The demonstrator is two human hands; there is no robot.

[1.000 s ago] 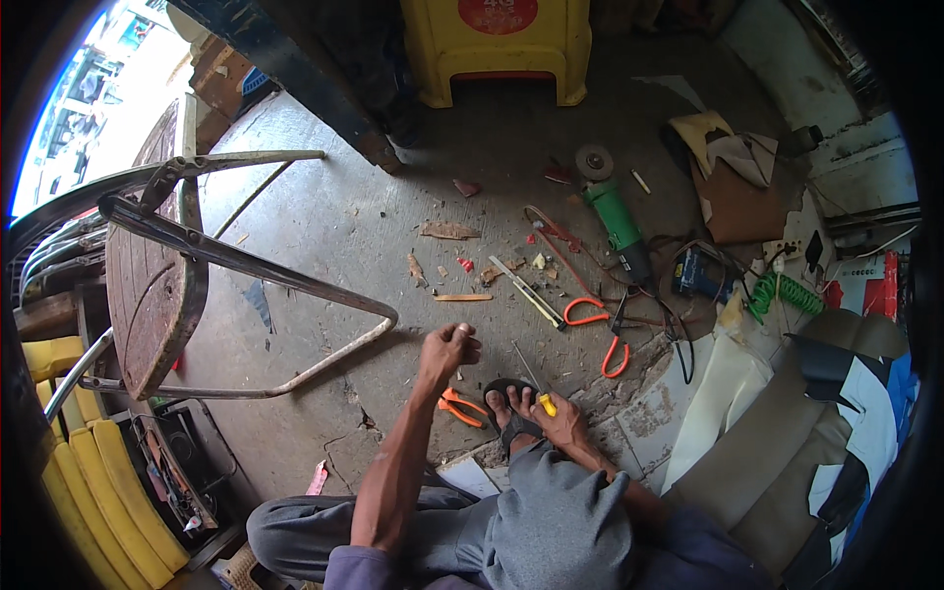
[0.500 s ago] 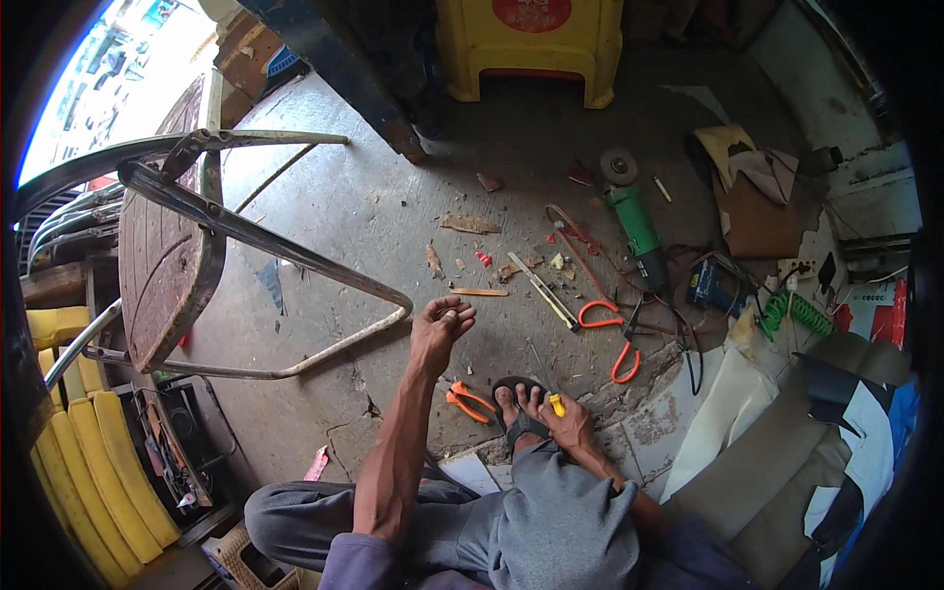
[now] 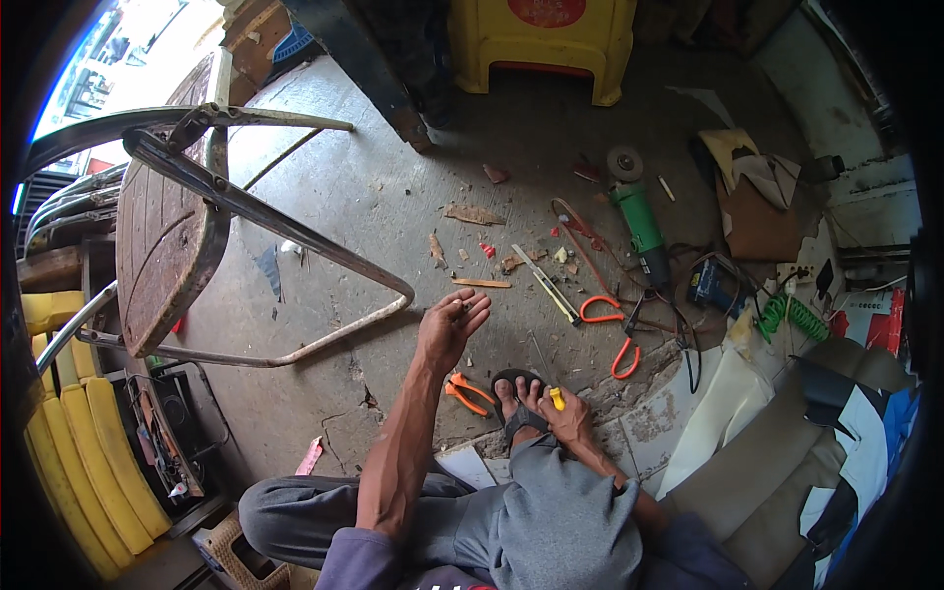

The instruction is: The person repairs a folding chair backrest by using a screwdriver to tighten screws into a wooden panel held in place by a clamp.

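Observation:
My left hand (image 3: 450, 329) is raised over the floor, palm upward, thumb closed against curled fingers. Something tiny may be pinched there, too small to make out. In my right hand (image 3: 570, 421), beside my sandalled foot (image 3: 519, 401), is a screwdriver (image 3: 557, 398) with a yellow handle; its thin shaft points away from me. Orange-handled pliers (image 3: 466, 393) lie left of the foot. Beyond my hands are a flat wooden strip (image 3: 482, 283), a utility knife (image 3: 547, 287) with its blade out, and orange-handled scissors (image 3: 625, 358).
A metal-framed folding chair (image 3: 295, 258) lies on its side at left, near yellow pads (image 3: 103, 442). A green angle grinder (image 3: 639, 224) with cables lies at right. Beyond stands a yellow plastic stool (image 3: 543, 44). Brown upholstery sheets (image 3: 752, 482) are heaped at lower right.
My left hand has shifted slightly right and turned, its fingers now pointing more to the right. The right hand keeps the screwdriver by the foot. The whole view has shifted slightly.

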